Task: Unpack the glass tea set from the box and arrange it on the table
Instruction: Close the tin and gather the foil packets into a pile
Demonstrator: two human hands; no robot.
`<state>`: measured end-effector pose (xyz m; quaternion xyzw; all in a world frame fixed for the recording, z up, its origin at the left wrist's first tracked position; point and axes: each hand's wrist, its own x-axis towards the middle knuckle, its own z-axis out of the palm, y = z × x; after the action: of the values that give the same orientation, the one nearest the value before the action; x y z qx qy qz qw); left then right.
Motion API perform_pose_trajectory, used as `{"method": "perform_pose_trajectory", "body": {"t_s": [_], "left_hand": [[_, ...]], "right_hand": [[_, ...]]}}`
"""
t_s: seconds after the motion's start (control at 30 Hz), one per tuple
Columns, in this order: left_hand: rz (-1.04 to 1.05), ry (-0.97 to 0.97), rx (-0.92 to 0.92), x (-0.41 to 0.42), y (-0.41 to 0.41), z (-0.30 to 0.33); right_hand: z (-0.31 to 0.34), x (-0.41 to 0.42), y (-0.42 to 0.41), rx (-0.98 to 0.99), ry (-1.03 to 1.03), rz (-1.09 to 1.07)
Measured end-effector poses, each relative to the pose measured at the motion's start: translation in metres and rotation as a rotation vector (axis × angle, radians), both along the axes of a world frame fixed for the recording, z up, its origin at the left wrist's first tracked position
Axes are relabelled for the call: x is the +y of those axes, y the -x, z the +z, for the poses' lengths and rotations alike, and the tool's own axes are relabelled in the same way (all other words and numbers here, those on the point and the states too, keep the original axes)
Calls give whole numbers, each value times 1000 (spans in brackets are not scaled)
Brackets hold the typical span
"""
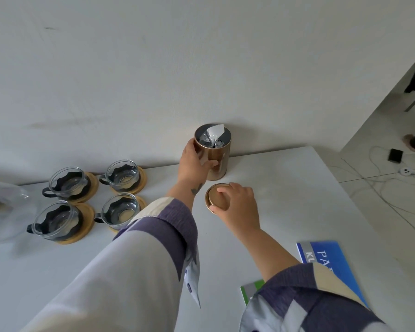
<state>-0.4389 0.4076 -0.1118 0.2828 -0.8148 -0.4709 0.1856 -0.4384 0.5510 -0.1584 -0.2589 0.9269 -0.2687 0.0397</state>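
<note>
Sleeves [134, 271] fill the near edge of the view, and two booklets, one blue [326, 262] and one green [250, 289], lie on the table [297, 192] beside the right forearm. Farther out, the right hand [237, 202] sits over the lid [216, 198], fingers curled round its rim, the lid flat on the table or barely off it; which, I cannot tell. Just beyond, the left hand [197, 161] wraps the side of the tin [212, 152], which stands upright and open against the wall [201, 68], with crumpled foil [212, 137] showing in its mouth.

To the left, four glass cups [91, 195] sit on wooden coasters [86, 226] in a tight two-by-two block, and a glass teapot [5, 212] is cut off by the left edge. No box is in view, so the unpacking looks close to finished.

Risks, as I judge them: the left sleeve hangs right over the nearest cup, so a careless pull back could drag it off its coaster. The tin is tall and held from one side only; a push while fitting the lid could tip it. Foil sticking up may stop the lid from seating, and forcing it would shove the tin along the wall.
</note>
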Motion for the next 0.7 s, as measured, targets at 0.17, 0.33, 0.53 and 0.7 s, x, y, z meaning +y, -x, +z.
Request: {"method": "perform_pose_trajectory", "body": {"t_s": [0.17, 0.33, 0.53, 0.7], "left_hand": [[4, 10, -17, -1, 1, -1], [9, 6, -21, 2, 0, -2], [3, 25, -114, 5, -4, -1], [-5, 82, -295, 5, -39, 3]], "right_hand": [[-7, -4, -3, 65, -74, -6], [-6, -6, -5, 63, -72, -18], [1, -4, -3, 18, -172, 12], [21, -2, -7, -59, -285, 80]]}}
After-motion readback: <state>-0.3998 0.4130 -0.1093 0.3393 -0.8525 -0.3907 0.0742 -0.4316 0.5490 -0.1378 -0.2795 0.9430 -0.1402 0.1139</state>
